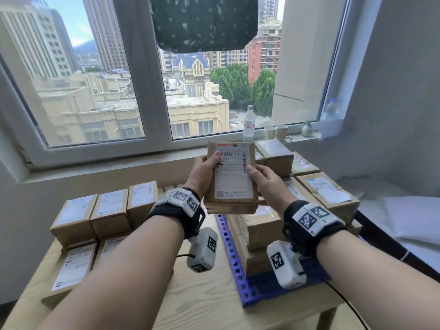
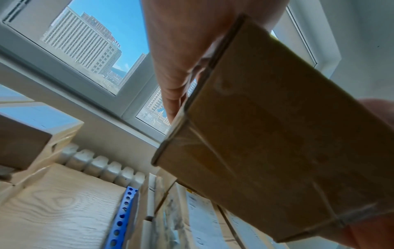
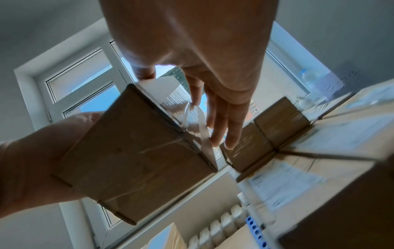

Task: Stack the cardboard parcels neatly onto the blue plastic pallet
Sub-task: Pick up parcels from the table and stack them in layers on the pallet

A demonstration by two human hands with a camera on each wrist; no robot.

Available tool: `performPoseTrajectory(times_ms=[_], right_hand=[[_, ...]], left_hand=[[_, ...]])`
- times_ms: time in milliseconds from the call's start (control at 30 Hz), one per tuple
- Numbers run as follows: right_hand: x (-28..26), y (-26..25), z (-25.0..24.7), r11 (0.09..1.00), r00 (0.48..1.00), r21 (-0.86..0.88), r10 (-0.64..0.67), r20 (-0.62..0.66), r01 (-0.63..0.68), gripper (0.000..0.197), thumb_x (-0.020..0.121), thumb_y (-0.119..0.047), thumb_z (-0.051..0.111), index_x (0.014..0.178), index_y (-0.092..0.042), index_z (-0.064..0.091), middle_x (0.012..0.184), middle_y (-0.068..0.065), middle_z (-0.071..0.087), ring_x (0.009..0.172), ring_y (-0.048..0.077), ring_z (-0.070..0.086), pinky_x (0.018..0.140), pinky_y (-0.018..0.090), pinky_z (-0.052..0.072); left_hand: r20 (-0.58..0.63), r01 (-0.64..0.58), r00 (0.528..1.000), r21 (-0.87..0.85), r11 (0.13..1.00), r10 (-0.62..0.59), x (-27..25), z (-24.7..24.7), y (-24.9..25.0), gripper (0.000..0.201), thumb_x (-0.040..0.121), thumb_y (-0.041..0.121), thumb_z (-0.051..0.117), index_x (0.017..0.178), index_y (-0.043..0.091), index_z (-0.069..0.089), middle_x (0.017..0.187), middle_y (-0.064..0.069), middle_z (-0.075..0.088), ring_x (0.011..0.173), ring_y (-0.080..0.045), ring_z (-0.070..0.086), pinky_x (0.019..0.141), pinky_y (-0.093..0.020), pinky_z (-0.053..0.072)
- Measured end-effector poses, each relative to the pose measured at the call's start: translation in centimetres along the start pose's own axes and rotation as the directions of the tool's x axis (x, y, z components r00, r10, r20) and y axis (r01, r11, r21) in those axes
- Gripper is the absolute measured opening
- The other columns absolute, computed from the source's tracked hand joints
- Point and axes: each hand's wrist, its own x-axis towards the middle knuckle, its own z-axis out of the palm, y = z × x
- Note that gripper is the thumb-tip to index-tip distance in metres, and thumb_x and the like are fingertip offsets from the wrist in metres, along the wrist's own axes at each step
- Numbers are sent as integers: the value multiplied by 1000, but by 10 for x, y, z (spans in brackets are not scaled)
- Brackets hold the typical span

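Note:
Both hands hold one cardboard parcel with a white shipping label in the air, above the left edge of the blue plastic pallet. My left hand grips its left side, thumb on the label. My right hand grips its right side, thumb on top and fingers underneath. From below, the parcel shows its brown underside, and the same parcel fills the middle of the right wrist view. Several parcels are stacked on the pallet's right part.
Several loose parcels lie in rows on the wooden table to the left. A water bottle, paper cups and a small vase stand on the window sill behind. A radiator runs under the window. A bed sits to the right.

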Motion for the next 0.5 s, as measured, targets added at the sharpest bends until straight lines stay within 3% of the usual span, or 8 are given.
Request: performPoseTrajectory(times_ms=[67,133,233,333,500], right_hand=[[3,2,-27,1000,1000,7,-2,-4,2,64,91,-55,52,142,-18,42,124,5,61,108,19,61,85,40,55],[5,6,-53,1000,1000,13,-20,-9,20,63,92,-54,52,141,-16,43,123,4,62,108,18,62,89,39,54],[8,12,-90,999,999,21,-47,-6,47,72,86,-60,54,140,-14,45,122,3,63,107,17,63,90,38,55],[14,19,-127,997,999,61,-46,-8,47,67,86,-57,57,136,-13,48,119,5,66,103,19,66,88,41,56],[27,27,-183,993,999,117,-32,-9,33,53,94,-43,56,134,-9,49,116,10,67,95,18,69,73,29,58]], left_hand=[[6,-13,1000,-6,1000,13,-1,28,2,62,95,40,59,136,-3,42,122,-24,64,96,-33,69,63,-31,59],[2,-17,1000,-2,1000,17,0,56,3,57,97,37,57,134,-4,43,124,-25,63,93,-31,68,65,-31,59],[-4,-22,1000,-10,1000,22,0,96,3,50,100,31,54,133,-4,41,118,-22,62,82,-24,66,58,-27,58],[-12,-31,999,-33,999,31,5,136,0,55,98,33,57,135,-4,40,120,-23,64,87,-27,68,63,-31,57],[1,-23,1000,-68,997,23,14,195,-3,63,93,42,60,135,-2,43,121,-24,64,87,-29,70,59,-31,58]])
